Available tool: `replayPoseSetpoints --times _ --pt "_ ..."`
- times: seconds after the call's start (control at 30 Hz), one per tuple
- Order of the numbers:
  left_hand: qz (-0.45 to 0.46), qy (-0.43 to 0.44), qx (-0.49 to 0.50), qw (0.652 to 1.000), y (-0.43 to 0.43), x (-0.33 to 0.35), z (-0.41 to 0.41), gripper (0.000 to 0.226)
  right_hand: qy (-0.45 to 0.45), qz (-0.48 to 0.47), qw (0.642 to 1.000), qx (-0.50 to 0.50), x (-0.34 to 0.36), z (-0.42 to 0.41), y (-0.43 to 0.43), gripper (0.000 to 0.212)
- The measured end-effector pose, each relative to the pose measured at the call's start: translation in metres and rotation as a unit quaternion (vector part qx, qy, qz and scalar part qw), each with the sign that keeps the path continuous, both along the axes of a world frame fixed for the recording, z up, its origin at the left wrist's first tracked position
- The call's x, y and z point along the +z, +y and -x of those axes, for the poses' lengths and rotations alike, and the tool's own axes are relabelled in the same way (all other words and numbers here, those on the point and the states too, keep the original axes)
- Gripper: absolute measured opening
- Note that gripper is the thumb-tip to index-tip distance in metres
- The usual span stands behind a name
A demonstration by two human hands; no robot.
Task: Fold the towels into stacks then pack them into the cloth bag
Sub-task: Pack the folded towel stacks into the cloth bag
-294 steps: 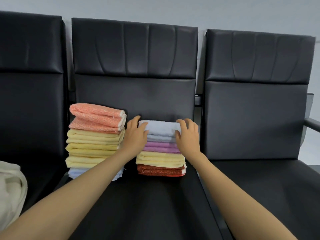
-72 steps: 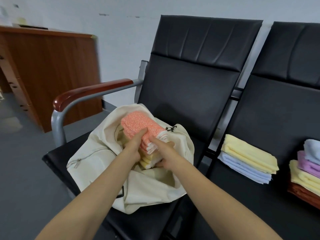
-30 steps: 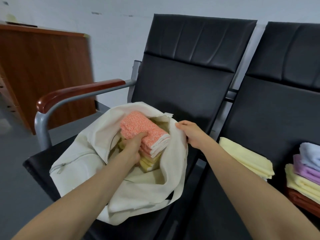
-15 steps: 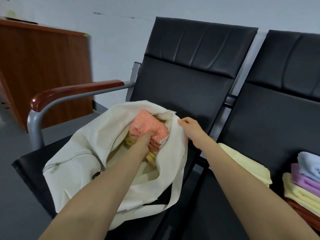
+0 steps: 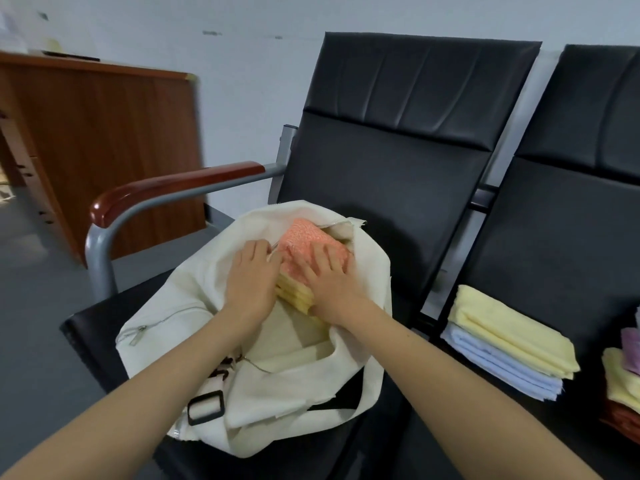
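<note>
A cream cloth bag [image 5: 194, 306] lies open on the left black seat. Inside its mouth sits a stack of folded towels, orange ones [image 5: 304, 237] on top of yellow ones [image 5: 294, 296]. My left hand [image 5: 251, 282] rests on the bag's left rim beside the stack, fingers fairly straight. My right hand [image 5: 329, 275] presses flat on the orange towel. On the middle seat lie a folded yellow towel [image 5: 509, 327] over a pale blue one [image 5: 498, 365]. A second stack [image 5: 623, 379] with purple, yellow and red towels shows at the right edge.
A wooden-topped metal armrest [image 5: 173, 188] stands left of the bag. A brown wooden cabinet [image 5: 104, 140] is behind it, by the white wall. Black seat backs [image 5: 398, 150] rise behind the bag. A black buckle strap [image 5: 204, 407] hangs at the bag's front.
My right hand let go of the bag's right rim and now presses on the orange towel. My left hand came out of the bag to its left rim. The stack sits deeper inside.
</note>
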State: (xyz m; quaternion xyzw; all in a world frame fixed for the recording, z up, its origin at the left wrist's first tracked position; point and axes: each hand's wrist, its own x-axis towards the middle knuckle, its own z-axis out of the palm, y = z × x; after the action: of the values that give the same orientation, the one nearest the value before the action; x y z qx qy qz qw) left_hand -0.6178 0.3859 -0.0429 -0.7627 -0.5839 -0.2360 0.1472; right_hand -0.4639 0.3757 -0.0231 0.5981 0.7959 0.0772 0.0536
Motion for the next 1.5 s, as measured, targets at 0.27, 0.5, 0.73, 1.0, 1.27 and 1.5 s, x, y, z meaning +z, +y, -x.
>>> replayPoseSetpoints --times 0.27,0.5,0.73,1.0,1.27,1.5 --pt "0.134 0.058 0.183 0.972 0.015 -0.03 0.025 0.104 -0.118 -0.024 0.992 -0.025 -0.029 0.024 0.004 0.102" --pt "0.097 -0.162 0.096 0.977 0.023 0.007 0.038 0.075 -0.177 -0.023 0.984 -0.025 -0.037 0.023 0.012 0.087" --pt "0.056 -0.158 0.092 0.981 0.003 0.018 0.04 0.072 -0.094 0.045 0.988 -0.116 -0.016 0.027 0.038 0.084" --pt "0.134 -0.124 0.109 0.977 -0.002 -0.003 0.037 0.072 -0.106 0.017 0.992 -0.064 -0.026 0.028 0.026 0.062" --pt "0.086 -0.101 0.05 0.99 -0.018 0.006 0.019 0.051 0.108 0.056 0.992 -0.009 0.01 0.016 -0.013 0.046" --pt "0.145 -0.331 -0.145 0.921 -0.046 0.05 -0.06 0.034 0.396 -0.092 0.91 -0.081 0.075 -0.074 -0.086 0.03"
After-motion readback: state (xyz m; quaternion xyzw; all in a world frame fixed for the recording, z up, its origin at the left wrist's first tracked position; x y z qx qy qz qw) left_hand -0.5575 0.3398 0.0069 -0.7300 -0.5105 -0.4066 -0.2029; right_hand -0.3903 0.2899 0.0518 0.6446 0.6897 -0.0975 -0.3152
